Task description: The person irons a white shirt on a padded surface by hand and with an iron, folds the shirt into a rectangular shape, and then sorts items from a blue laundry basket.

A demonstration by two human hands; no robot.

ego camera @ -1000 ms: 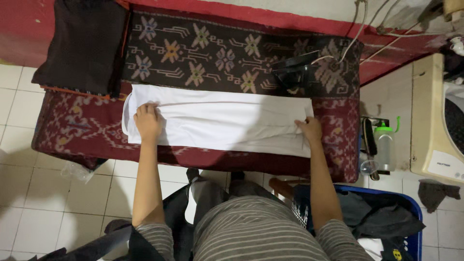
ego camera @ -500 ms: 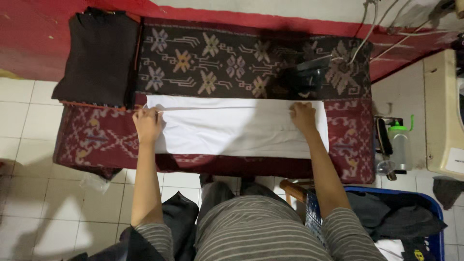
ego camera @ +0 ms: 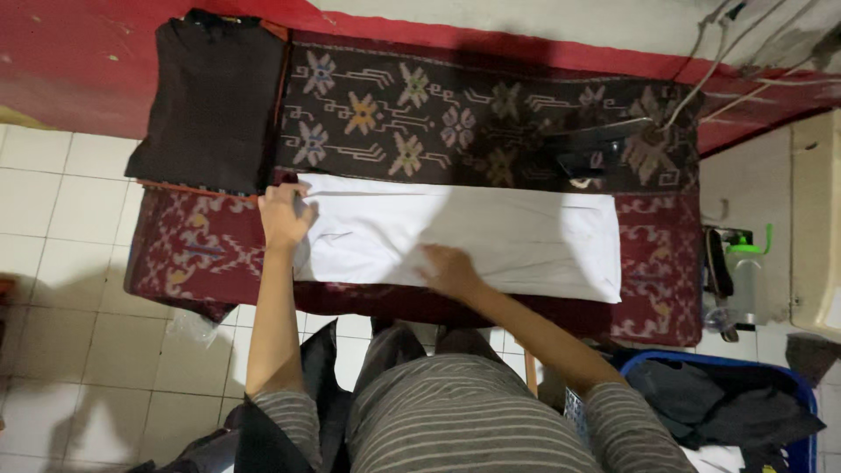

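Note:
A white garment (ego camera: 491, 236), folded into a long strip, lies across a low table covered with a red and dark patterned cloth (ego camera: 420, 114). My left hand (ego camera: 285, 215) presses its left end, fingers closed over the fabric edge. Near the strip's middle, at its front edge, my right hand (ego camera: 448, 267) lies flat on the fabric with fingers spread. A dark iron (ego camera: 604, 149) stands just behind the right end of the garment.
A folded black garment (ego camera: 210, 101) lies at the table's far left. A spray bottle with a green cap (ego camera: 745, 276) stands on the floor at the right. A blue basket with dark clothes (ego camera: 727, 407) sits at lower right. Cables (ego camera: 736, 79) run from the wall.
My right hand slid left from the garment's right end to its middle. The left hand stayed at the left end.

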